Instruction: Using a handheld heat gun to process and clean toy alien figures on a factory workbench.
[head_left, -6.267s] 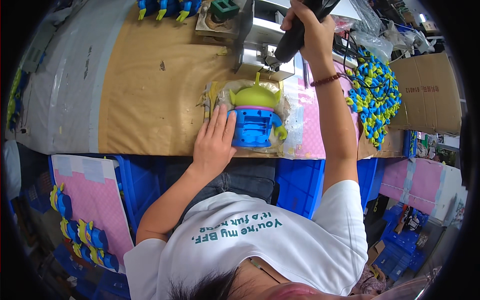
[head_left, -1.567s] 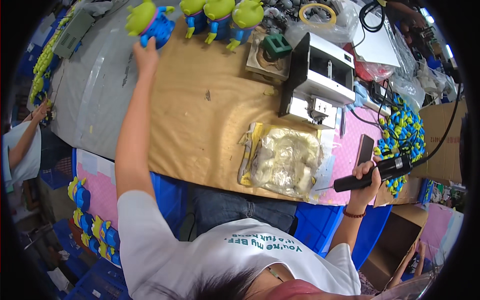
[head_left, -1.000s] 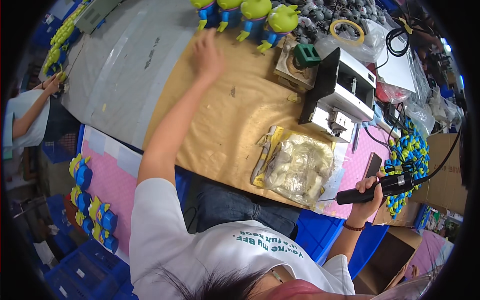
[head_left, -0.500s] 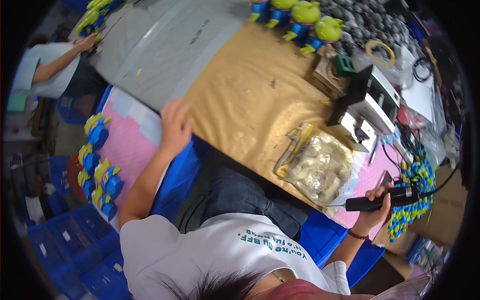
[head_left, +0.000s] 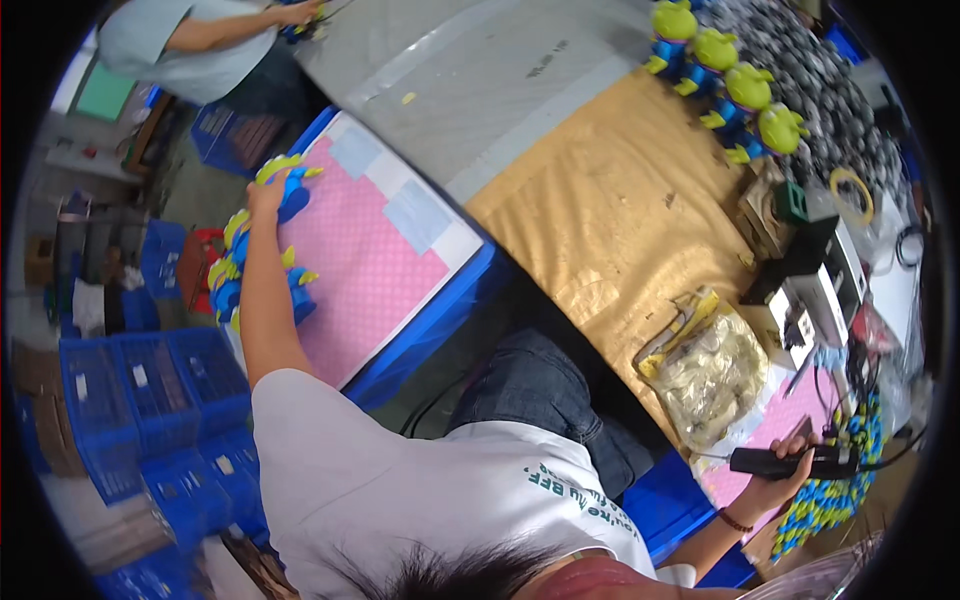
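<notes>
Stretched out to the left, my left hand (head_left: 264, 200) is closed around the head end of a green and blue toy figure (head_left: 293, 193), the farthest in a small group; some fingers are hidden. More toy figures (head_left: 300, 287) of the same kind lie along my left forearm on the pink sheet. At the lower right, my right hand (head_left: 790, 482) grips a black electric screwdriver (head_left: 765, 462), whose thin bit points left beside a clear plastic bag of small parts (head_left: 712, 385).
Several toy figures (head_left: 745, 90) stand on the far side of the gold-covered table (head_left: 600, 210), near a heap of dark parts (head_left: 820, 85). A black and white box-shaped device (head_left: 815, 270) is at right. Blue crates (head_left: 160, 400) stack at left; a co-worker's arm (head_left: 225, 32) shows far left.
My left hand has moved from the table edge out to the left, onto a toy figure. My view has turned leftward. My right hand still holds the screwdriver.
</notes>
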